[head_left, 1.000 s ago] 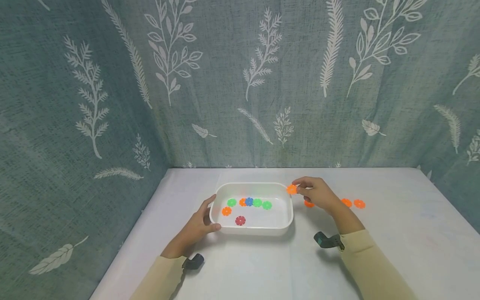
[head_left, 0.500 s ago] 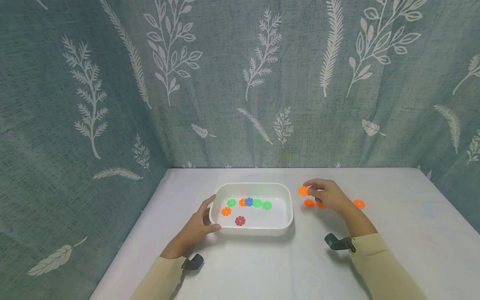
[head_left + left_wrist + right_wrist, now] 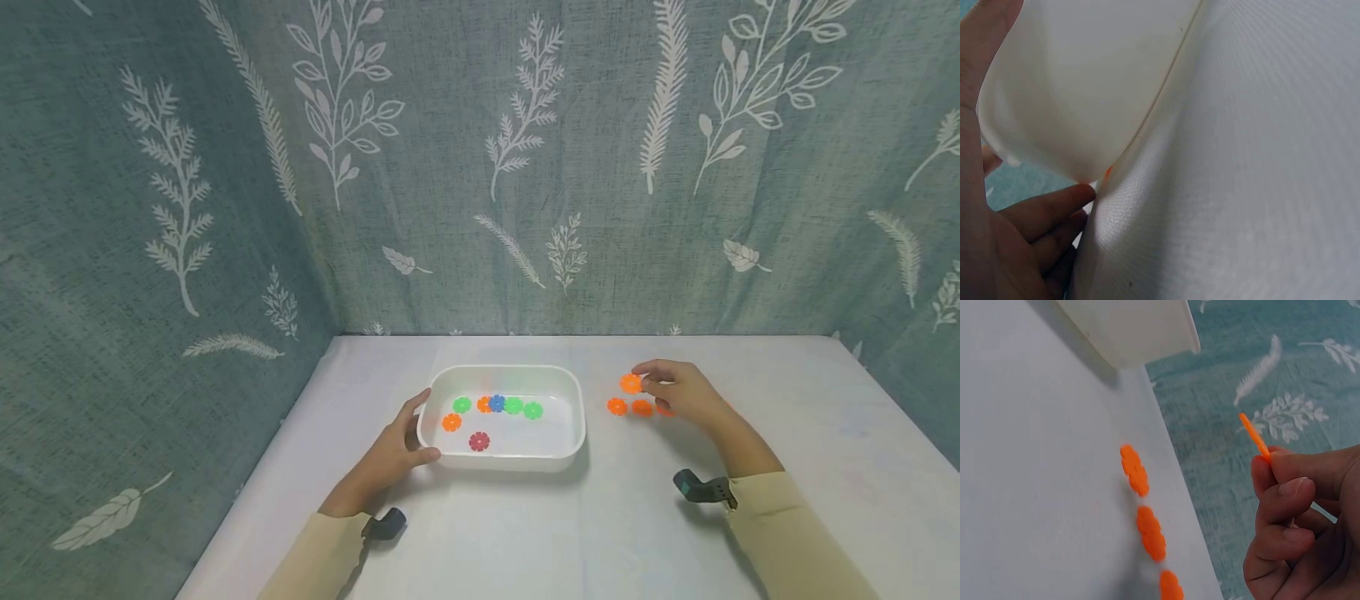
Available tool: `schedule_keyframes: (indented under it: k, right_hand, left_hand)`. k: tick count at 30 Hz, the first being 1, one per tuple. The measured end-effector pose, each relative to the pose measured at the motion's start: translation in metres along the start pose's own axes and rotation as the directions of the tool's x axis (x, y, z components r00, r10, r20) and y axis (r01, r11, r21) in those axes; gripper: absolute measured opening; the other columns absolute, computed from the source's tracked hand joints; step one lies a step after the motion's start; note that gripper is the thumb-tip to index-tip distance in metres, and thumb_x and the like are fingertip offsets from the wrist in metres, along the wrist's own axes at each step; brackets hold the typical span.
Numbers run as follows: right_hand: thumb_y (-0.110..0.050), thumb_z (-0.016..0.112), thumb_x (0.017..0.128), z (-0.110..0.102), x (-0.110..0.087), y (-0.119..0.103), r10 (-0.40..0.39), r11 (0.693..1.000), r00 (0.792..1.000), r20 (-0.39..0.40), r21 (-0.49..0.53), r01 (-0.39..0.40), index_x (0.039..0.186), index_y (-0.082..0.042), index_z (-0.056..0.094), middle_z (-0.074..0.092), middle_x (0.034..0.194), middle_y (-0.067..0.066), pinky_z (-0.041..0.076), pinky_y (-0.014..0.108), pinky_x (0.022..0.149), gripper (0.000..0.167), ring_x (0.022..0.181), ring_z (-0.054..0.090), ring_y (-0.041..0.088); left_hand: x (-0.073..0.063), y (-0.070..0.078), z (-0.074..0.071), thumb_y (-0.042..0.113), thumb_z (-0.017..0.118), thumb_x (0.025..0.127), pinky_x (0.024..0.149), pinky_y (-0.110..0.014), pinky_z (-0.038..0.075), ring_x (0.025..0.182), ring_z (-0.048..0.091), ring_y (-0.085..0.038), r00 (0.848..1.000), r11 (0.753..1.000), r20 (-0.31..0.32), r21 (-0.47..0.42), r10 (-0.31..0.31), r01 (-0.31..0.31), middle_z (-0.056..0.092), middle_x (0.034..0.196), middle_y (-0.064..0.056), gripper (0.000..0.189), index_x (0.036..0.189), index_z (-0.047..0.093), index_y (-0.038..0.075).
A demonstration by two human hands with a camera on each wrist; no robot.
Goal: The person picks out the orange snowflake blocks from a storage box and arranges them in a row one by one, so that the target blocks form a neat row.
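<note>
In the head view, my left hand [image 3: 393,450] holds the left end of a white plastic tub [image 3: 502,463], its thumb at the front corner and its fingers along the side. The left wrist view shows the tub's outer wall [image 3: 1104,75] close up. Several notched, flower-shaped discs lie in the tub, among them a red disc [image 3: 479,442] and a blue disc [image 3: 497,403]. To the right of the tub, my right hand [image 3: 686,392] pinches an orange disc [image 3: 631,383] by its edge, above the table. In the right wrist view that held disc [image 3: 1254,435] appears edge-on.
Below the right hand, an orange disc [image 3: 617,407] and another orange disc [image 3: 642,407] lie in a row on the white tablecloth [image 3: 525,533]. A third one [image 3: 664,410] is partly hidden by the hand. A green leaf-patterned curtain [image 3: 450,167] hangs behind the table.
My right hand has moved right, away from the tub's right rim, still pinching the orange disc. Discs in the row have come into sight from behind it. The left hand stays put.
</note>
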State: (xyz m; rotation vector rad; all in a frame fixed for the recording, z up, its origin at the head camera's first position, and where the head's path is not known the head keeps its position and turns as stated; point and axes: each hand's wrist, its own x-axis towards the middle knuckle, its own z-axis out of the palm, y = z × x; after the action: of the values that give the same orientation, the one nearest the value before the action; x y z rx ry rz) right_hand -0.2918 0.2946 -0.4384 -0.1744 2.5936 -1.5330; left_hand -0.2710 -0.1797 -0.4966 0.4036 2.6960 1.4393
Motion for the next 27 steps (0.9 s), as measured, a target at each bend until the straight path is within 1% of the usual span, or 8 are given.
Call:
schedule_keyframes:
  k: [4, 7, 10, 14, 17, 21, 23, 27]
  right_hand:
    - [-0.013, 0.059, 0.097, -0.006, -0.003, 0.001, 0.006, 0.999, 1.000, -0.014, -0.048, -0.007, 0.129, -0.002, 0.058, 0.059, 0.108, 0.020, 0.046, 0.035, 0.055, 0.033, 0.055, 0.044, 0.019]
    - [-0.013, 0.059, 0.097, -0.011, -0.006, 0.005, 0.003, 0.998, 1.000, -0.022, -0.064, -0.004, 0.128, -0.001, 0.058, 0.057, 0.108, 0.018, 0.047, 0.035, 0.056, 0.033, 0.055, 0.044, 0.019]
    - [-0.011, 0.059, 0.096, -0.016, -0.010, 0.012, -0.012, 0.997, 0.999, -0.032, -0.070, 0.010, 0.127, -0.001, 0.059, 0.058, 0.102, 0.018, 0.045, 0.032, 0.053, 0.033, 0.054, 0.044, 0.018]
    - [-0.009, 0.059, 0.096, -0.024, -0.016, 0.021, -0.022, 0.995, 0.998, -0.051, -0.103, 0.017, 0.126, 0.000, 0.060, 0.059, 0.097, 0.017, 0.045, 0.028, 0.053, 0.032, 0.059, 0.048, 0.018]
    - [-0.008, 0.058, 0.096, -0.030, -0.020, 0.027, -0.007, 0.994, 0.998, -0.063, -0.113, 0.000, 0.126, 0.001, 0.060, 0.058, 0.103, 0.017, 0.047, 0.028, 0.057, 0.032, 0.064, 0.051, 0.019]
    - [-0.008, 0.057, 0.096, -0.038, -0.024, 0.034, 0.003, 0.993, 0.997, -0.077, -0.117, -0.012, 0.127, 0.001, 0.059, 0.058, 0.109, 0.019, 0.048, 0.029, 0.058, 0.033, 0.065, 0.052, 0.020]
    - [-0.009, 0.056, 0.097, -0.042, -0.026, 0.038, -0.001, 0.993, 0.997, -0.082, -0.121, -0.009, 0.128, 0.002, 0.058, 0.058, 0.109, 0.019, 0.048, 0.029, 0.058, 0.033, 0.066, 0.052, 0.021]
    - [-0.009, 0.057, 0.097, -0.050, -0.029, 0.044, 0.002, 0.992, 0.996, -0.093, -0.124, -0.014, 0.128, 0.003, 0.058, 0.059, 0.103, 0.017, 0.047, 0.029, 0.058, 0.033, 0.065, 0.052, 0.021]
  left_hand:
    - [-0.001, 0.001, -0.001, 0.044, 0.084, 0.073, 0.098, -0.060, 0.039, 0.130, 0.047, -0.032, 1.000, 1.000, -0.004, 0.002, -0.001, 0.001, 0.042, 0.149, -0.009, 0.105, 0.154, 0.018, 0.036]
    - [-0.002, 0.001, -0.001, 0.043, 0.084, 0.073, 0.099, -0.060, 0.039, 0.130, 0.047, -0.033, 1.000, 1.000, -0.001, -0.006, 0.004, -0.004, 0.042, 0.149, -0.010, 0.105, 0.154, 0.018, 0.035]
    - [-0.001, 0.001, -0.001, 0.041, 0.084, 0.074, 0.099, -0.059, 0.039, 0.130, 0.048, -0.033, 1.000, 1.000, 0.006, -0.015, 0.009, -0.008, 0.043, 0.149, -0.012, 0.104, 0.154, 0.018, 0.033]
    - [0.000, 0.000, -0.001, 0.040, 0.084, 0.074, 0.099, -0.059, 0.039, 0.129, 0.048, -0.034, 1.000, 1.000, 0.013, -0.013, 0.011, -0.011, 0.043, 0.148, -0.014, 0.104, 0.155, 0.018, 0.031]
    - [-0.001, 0.001, -0.001, 0.043, 0.084, 0.073, 0.099, -0.060, 0.039, 0.131, 0.047, -0.034, 1.000, 1.000, 0.006, -0.001, 0.004, -0.004, 0.043, 0.149, -0.013, 0.105, 0.154, 0.018, 0.033]
    - [-0.002, 0.003, -0.001, 0.045, 0.084, 0.072, 0.099, -0.060, 0.038, 0.130, 0.047, -0.033, 1.000, 1.000, 0.002, 0.000, -0.002, 0.002, 0.043, 0.149, -0.012, 0.106, 0.154, 0.018, 0.035]
    - [-0.002, 0.003, -0.002, 0.044, 0.084, 0.073, 0.100, -0.060, 0.038, 0.130, 0.048, -0.033, 1.000, 1.000, 0.007, -0.004, 0.000, 0.000, 0.043, 0.148, -0.013, 0.106, 0.154, 0.018, 0.034]
    - [0.000, 0.002, -0.001, 0.042, 0.084, 0.073, 0.099, -0.059, 0.039, 0.129, 0.049, -0.034, 1.000, 1.000, 0.015, -0.010, 0.002, -0.002, 0.043, 0.148, -0.014, 0.106, 0.155, 0.018, 0.031]
